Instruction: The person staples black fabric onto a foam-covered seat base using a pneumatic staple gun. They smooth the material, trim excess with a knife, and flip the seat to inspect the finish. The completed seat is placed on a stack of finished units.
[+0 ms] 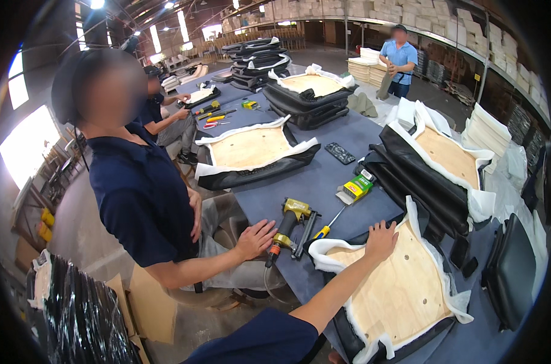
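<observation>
My left hand (381, 240) lies on a plywood seat panel (403, 285), fingers stretched toward its far edge by the white padding. White wadding and black upholstery stick out around this panel. Of my right hand (335, 357) only a bit shows at the lower edge, near the panel's near corner; its fingers are mostly hidden. A pneumatic staple gun (294, 221) with a gold body lies left of the panel, and a screwdriver (327, 225) with a yellow and blue handle lies between them. A green and yellow box (355, 187) stands just beyond.
A co-worker's hand (255, 240) rests beside the staple gun. Another padded seat panel (251, 145) lies farther along the blue-grey table (372, 209), near a phone (340, 153). Black covers and a panel (448, 151) are piled at right. Stacked seats (306, 103) and other people stand or sit beyond.
</observation>
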Demonstrator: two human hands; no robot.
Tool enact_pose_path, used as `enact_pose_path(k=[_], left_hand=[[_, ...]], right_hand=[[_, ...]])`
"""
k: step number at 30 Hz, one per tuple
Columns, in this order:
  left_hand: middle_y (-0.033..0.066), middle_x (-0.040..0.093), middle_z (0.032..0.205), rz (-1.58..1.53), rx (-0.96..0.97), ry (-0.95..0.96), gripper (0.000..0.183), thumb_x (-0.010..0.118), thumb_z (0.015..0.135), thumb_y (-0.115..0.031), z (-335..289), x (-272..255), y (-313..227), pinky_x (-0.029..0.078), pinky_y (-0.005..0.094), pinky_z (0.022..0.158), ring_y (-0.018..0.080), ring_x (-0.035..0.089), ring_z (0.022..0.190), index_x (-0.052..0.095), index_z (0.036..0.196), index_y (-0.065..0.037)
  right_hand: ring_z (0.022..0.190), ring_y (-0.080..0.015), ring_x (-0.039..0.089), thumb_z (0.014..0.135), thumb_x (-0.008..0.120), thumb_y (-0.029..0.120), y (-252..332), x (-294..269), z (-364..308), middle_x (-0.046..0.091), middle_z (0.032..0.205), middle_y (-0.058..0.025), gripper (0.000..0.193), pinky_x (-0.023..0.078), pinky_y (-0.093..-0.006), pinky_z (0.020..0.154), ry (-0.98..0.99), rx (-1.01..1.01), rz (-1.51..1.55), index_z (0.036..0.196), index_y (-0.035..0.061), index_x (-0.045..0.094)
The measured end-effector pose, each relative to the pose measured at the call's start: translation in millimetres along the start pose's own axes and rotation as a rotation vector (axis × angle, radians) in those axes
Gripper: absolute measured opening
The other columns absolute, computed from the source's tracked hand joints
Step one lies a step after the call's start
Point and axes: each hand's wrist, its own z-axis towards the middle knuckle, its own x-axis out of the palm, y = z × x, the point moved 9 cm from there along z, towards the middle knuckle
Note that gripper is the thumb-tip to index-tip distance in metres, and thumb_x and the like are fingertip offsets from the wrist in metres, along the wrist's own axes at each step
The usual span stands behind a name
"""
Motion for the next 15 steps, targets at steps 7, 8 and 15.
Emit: enact_pose_path(k=[7, 8, 15], left_hand=[[0.0165, 0.070, 0.108, 0.386, 0.016, -0.199, 0.038, 0.051, 0.102, -0.036, 11.2, 21.6, 33.8, 0.051, 0.0561, 0.091, 0.0346, 0.068, 0.102, 0.067, 0.125, -0.010], [0.0167, 0.070, 0.107, 0.277, 0.029, -0.169, 0.038, 0.053, 0.101, -0.036, 19.4, 14.6, 29.0, 0.052, 0.0551, 0.088, 0.0345, 0.069, 0.099, 0.067, 0.125, -0.009], [0.0242, 0.061, 0.136, 0.071, 0.065, 0.020, 0.049, 0.052, 0.105, -0.039, 13.2, 6.3, 14.1, 0.045, 0.0586, 0.105, 0.0436, 0.059, 0.124, 0.057, 0.147, -0.014]], right_hand=[[0.047, -0.0081, 0.047, 0.113, 0.036, 0.056, 6.0, 10.5, 11.3, 0.053, 0.062, 0.0029, 0.058, 0.035, -0.0227, 0.041, -0.007, 0.062, 0.355, 0.101, 0.0086, 0.068], [0.047, -0.0094, 0.048, 0.113, 0.037, 0.056, 49.3, 21.0, 4.3, 0.052, 0.061, 0.0030, 0.057, 0.035, -0.0239, 0.041, 0.104, 0.282, 0.451, 0.102, 0.0086, 0.067], [0.052, -0.0076, 0.050, 0.113, 0.044, 0.049, 59.9, -9.9, -10.8, 0.058, 0.066, -0.0024, 0.061, 0.039, -0.0251, 0.048, -0.080, 0.136, 0.311, 0.104, -0.0053, 0.070]])
